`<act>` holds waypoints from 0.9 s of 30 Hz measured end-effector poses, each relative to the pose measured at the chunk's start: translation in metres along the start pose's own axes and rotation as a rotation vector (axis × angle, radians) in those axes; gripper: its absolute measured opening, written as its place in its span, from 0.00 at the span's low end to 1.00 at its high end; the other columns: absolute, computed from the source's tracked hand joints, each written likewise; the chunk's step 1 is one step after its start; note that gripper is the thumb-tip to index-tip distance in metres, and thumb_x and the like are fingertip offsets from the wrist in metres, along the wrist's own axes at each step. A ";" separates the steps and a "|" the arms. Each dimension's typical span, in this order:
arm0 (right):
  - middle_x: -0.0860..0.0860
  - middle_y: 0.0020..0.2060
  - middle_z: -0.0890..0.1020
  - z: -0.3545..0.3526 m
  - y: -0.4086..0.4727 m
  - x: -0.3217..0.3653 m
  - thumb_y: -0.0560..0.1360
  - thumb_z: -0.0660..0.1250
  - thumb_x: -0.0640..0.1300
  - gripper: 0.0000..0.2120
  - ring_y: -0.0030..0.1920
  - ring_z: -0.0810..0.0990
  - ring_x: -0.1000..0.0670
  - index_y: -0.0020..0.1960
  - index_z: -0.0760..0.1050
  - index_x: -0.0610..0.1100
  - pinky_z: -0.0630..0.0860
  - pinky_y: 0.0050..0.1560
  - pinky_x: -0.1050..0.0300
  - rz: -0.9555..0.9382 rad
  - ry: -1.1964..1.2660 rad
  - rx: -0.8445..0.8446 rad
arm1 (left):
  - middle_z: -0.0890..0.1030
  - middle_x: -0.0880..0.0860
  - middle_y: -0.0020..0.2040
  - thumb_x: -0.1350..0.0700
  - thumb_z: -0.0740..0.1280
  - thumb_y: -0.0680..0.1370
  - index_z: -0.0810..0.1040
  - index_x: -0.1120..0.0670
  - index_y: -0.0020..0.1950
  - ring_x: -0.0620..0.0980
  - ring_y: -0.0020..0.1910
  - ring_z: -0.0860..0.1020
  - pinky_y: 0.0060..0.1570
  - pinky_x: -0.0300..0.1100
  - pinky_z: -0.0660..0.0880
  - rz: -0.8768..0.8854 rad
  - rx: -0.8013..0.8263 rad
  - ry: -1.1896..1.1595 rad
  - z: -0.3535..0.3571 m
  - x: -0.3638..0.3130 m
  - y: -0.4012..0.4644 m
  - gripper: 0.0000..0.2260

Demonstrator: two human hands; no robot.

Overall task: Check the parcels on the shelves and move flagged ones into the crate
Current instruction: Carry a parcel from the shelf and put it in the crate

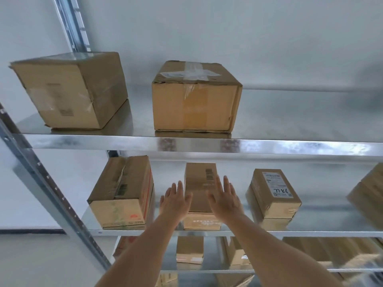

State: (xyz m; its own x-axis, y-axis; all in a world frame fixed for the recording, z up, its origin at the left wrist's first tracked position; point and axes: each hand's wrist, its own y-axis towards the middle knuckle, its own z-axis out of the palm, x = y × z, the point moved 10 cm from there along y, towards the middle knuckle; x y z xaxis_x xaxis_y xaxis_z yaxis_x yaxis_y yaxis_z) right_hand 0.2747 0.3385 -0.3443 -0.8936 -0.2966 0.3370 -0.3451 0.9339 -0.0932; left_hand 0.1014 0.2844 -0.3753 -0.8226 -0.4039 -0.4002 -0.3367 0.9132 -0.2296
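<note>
On the middle galvanised steel shelf (269, 233), both hands reach forward with fingers spread flat and empty: left hand (175, 200) at 9 o'clock and right hand (224, 198) at 3 o'clock of the narrow brown cardboard parcel with a barcode (200, 189). Its long axis runs toward 12 o'clock, away from the person. Both palms sit just beside its flanks, about equally near; contact is unclear.

In front of you the shelves (186, 141) are bare galvanised metal, glossy enough to mirror the boxes standing on them. The upright post (51, 193) is the same dull-silver steel, punched with holes. Every parcel is matt brown cardboard: the far middle box (194, 104) carries shiny clear tape, the right one (271, 195) a smooth white paper label, and the left one (122, 193) looks creased.
</note>
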 end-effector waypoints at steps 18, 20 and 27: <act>0.48 0.62 0.79 0.059 -0.022 -0.047 0.82 0.65 0.46 0.19 0.56 0.80 0.49 0.71 0.69 0.47 0.75 0.41 0.57 0.427 1.014 0.263 | 0.82 0.52 0.61 0.51 0.61 0.87 0.74 0.49 0.66 0.47 0.56 0.80 0.58 0.44 0.76 -0.250 0.326 -1.072 0.052 0.023 -0.028 0.09; 0.49 0.60 0.80 0.057 -0.027 -0.048 0.80 0.69 0.42 0.20 0.56 0.80 0.49 0.70 0.68 0.47 0.74 0.41 0.57 0.416 1.073 0.270 | 0.81 0.52 0.61 0.55 0.65 0.85 0.75 0.50 0.69 0.49 0.61 0.79 0.72 0.50 0.71 -0.232 0.310 -1.108 0.050 0.029 -0.029 0.13; 0.55 0.61 0.79 0.060 -0.033 -0.050 0.77 0.72 0.40 0.27 0.57 0.79 0.54 0.73 0.68 0.50 0.75 0.43 0.59 0.343 1.070 0.299 | 0.80 0.57 0.63 0.64 0.68 0.80 0.74 0.53 0.68 0.55 0.65 0.78 0.73 0.52 0.71 -0.227 0.266 -1.233 0.052 0.037 -0.035 0.17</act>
State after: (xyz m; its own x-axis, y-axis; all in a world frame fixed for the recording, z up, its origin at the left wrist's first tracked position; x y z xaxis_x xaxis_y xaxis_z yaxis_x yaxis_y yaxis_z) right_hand 0.3133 0.3109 -0.4139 -0.3036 0.4158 0.8573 -0.3138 0.8059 -0.5020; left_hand 0.1067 0.2345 -0.4277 0.2562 -0.4611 -0.8495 -0.1944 0.8363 -0.5126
